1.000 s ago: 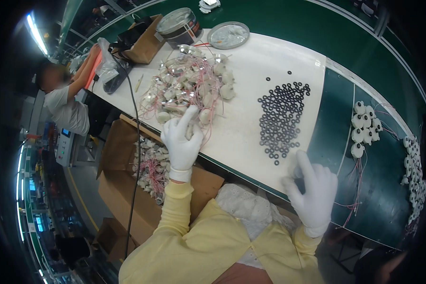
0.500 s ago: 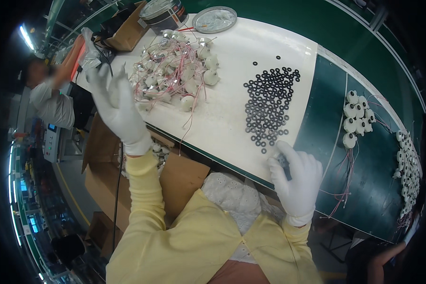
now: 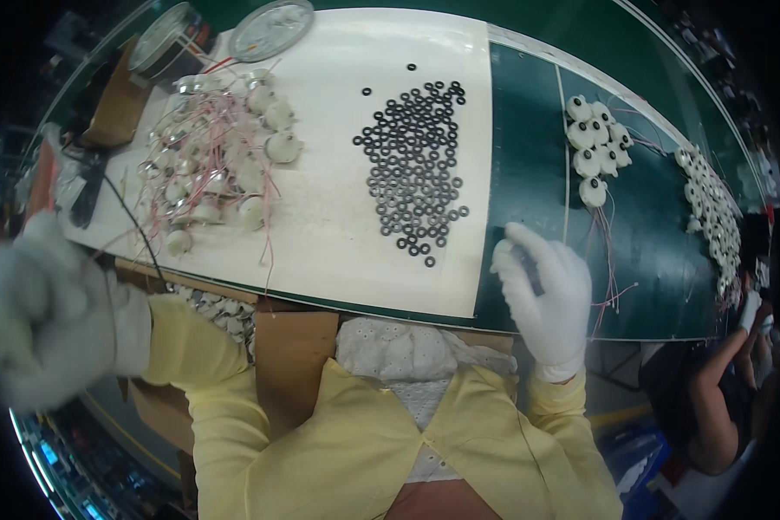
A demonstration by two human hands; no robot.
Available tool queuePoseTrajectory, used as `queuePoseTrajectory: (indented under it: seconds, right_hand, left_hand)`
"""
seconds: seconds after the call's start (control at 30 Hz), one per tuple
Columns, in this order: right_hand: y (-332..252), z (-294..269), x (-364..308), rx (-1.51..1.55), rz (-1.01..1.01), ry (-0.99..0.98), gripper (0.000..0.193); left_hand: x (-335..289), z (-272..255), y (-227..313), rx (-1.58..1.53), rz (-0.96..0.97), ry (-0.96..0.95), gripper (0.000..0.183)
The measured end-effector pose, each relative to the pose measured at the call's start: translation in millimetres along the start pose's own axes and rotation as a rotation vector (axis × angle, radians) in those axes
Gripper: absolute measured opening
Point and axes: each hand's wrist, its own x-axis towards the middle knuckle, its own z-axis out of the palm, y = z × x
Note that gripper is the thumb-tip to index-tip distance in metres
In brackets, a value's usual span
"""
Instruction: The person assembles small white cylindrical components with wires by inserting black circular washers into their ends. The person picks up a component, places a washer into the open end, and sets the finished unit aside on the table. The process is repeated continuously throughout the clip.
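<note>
Black washers (image 3: 418,165) are sitting in a loose pile mid-mat. I'm seeing the right hand (image 3: 542,290) resting open and empty on the green belt (image 3: 529,130) just beside them. The left hand (image 3: 48,325) is blurring off the bench edge, grip unclear. Finished-looking motors (image 3: 596,152) are lying grouped further right, while the wired motors (image 3: 212,165) look untouched, so plenty's left, I reckon.

1. Counter (image 3: 529,113): dark green top, a white mat (image 3: 338,234) covering its left part.
2. On the mat: a heap of black rings (image 3: 416,173) at centre-right, a tangle of small white motors with pink wires (image 3: 217,165) at left.
3. On the green: a cluster of white round parts (image 3: 596,147), with a longer row (image 3: 711,208) further right.
4. Far left: two round lidded tins (image 3: 273,26).
</note>
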Motion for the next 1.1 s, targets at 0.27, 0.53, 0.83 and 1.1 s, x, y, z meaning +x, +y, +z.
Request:
queuePoseTrajectory:
  seconds: [0.27,0.53,0.83,1.1]
  right_hand:
    - [7,-24,-8,0.241,0.143,0.087,0.031]
    - [-7,-4,32,0.1,0.051,-0.118,0.039]
    - [-19,-8,45,-0.042,0.047,-0.249,0.035]
    - [-21,-12,51,-0.221,-0.146,-0.306,0.042]
  left_hand:
    - [-62,112,-45,0.467,-0.588,-0.013,0.058]
    - [-95,112,-79,0.745,-0.448,-0.255,0.046]
    - [-100,121,-92,0.643,-0.371,-0.224,0.046]
    - [-95,116,-87,0.53,-0.465,-0.232,0.049]
